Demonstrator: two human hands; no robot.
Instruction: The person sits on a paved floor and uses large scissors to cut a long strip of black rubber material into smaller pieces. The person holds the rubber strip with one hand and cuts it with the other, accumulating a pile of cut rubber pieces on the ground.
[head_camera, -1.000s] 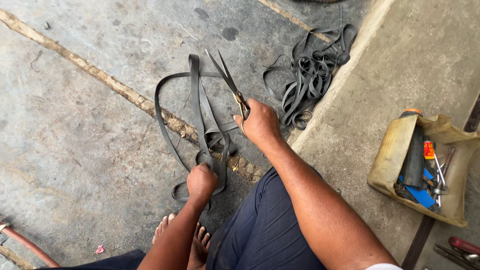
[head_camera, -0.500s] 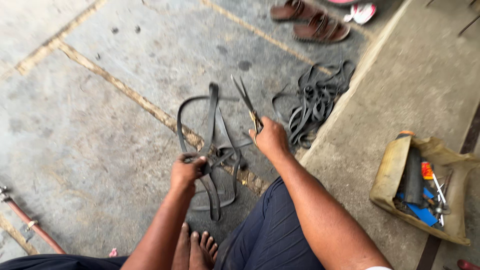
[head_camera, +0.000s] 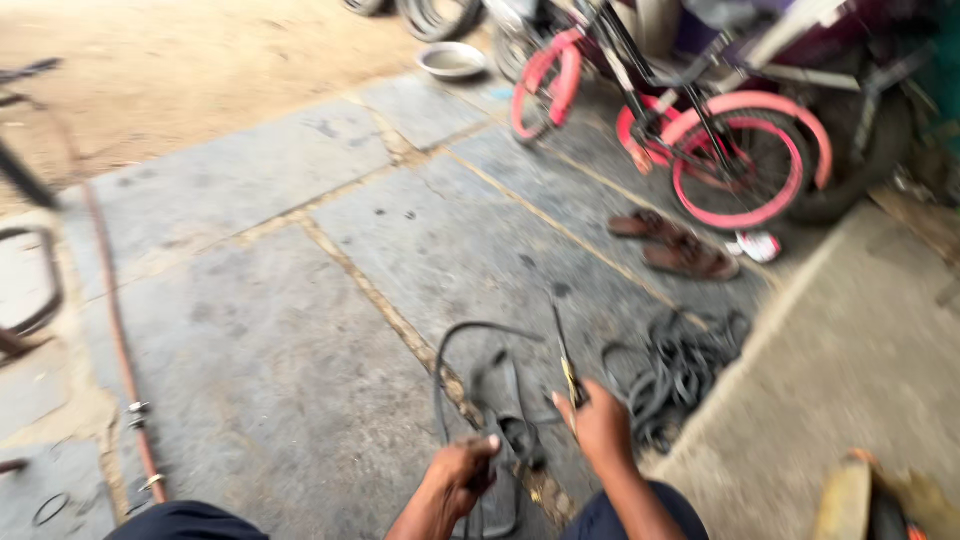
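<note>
My left hand (head_camera: 462, 473) grips a black rubber inner tube (head_camera: 497, 392) that loops up off the stone floor in front of me. My right hand (head_camera: 603, 426) holds a pair of scissors (head_camera: 566, 362) with yellow handles, blades pointing away from me, just right of the tube. The two hands are close together at the bottom of the view. The picture is blurred by head motion.
A pile of black rubber strips (head_camera: 672, 372) lies to the right. Brown sandals (head_camera: 676, 246) and a small pink bicycle (head_camera: 690, 130) stand farther off. A metal bowl (head_camera: 452, 61) sits at the top. A reddish hose (head_camera: 120, 345) runs along the left. A yellow tool container (head_camera: 858, 498) is at the bottom right.
The view has tilted up, bringing the bicycle, sandals and bowl into sight. My hands stay on the tube and scissors and now sit low in the picture.
</note>
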